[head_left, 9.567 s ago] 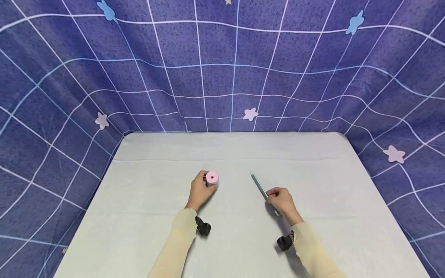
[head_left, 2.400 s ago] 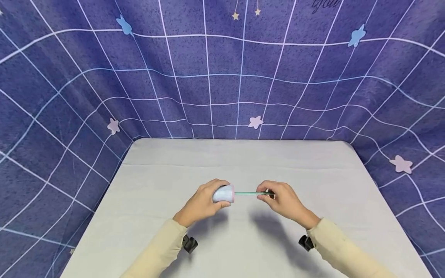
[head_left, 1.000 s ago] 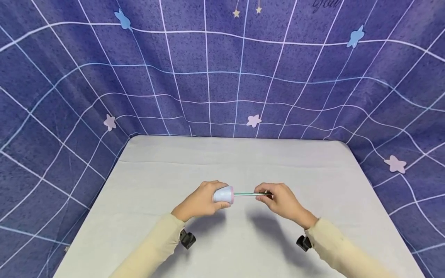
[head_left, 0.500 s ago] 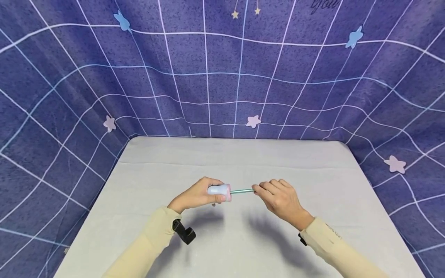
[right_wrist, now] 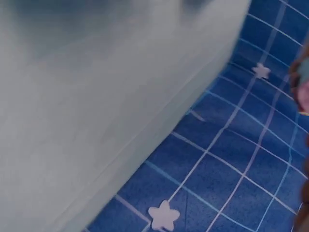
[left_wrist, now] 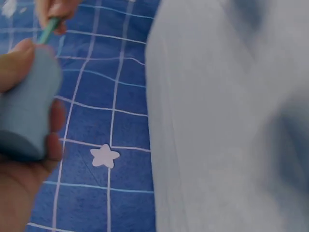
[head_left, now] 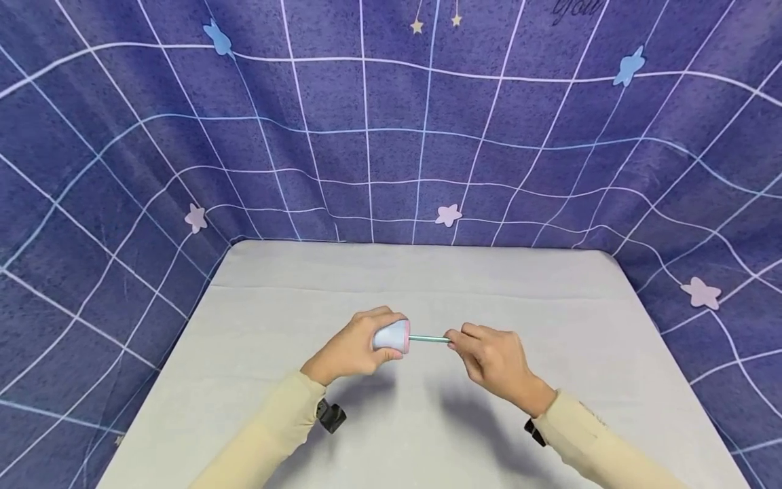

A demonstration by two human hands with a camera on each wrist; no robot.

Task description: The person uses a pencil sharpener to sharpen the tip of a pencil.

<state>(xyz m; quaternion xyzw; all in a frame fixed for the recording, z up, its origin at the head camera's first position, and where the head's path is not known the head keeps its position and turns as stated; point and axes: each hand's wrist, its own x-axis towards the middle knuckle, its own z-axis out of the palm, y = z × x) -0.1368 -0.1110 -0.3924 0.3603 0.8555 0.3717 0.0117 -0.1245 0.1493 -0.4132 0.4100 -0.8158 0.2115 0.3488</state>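
In the head view my left hand (head_left: pixel 351 345) grips a light blue pencil sharpener (head_left: pixel 389 337) with a pink end, held sideways above the table. A thin green pencil (head_left: pixel 427 338) runs from the hole in that pink end to my right hand (head_left: pixel 493 360), whose thumb and fingers pinch it. The pencil's tip is hidden inside the sharpener. In the left wrist view the waisted blue body of the sharpener (left_wrist: pixel 31 104) lies in the palm, fingers wrapped round it. Only a sliver of the sharpener's pink end (right_wrist: pixel 304 96) shows at the right wrist view's edge.
A white cloth covers the table (head_left: pixel 427 272) beneath both hands, and their shadows fall on it. Behind and at the sides hangs a purple-blue curtain (head_left: pixel 391 156) with a grid of lines and stars. A black wrist camera (head_left: pixel 332 415) sits on the left sleeve.
The sharpener, earlier upright on the table, and the pencil were lifted and joined. Over the last second my right hand has rolled over the pencil; the left tilted the sharpener and turned it back.
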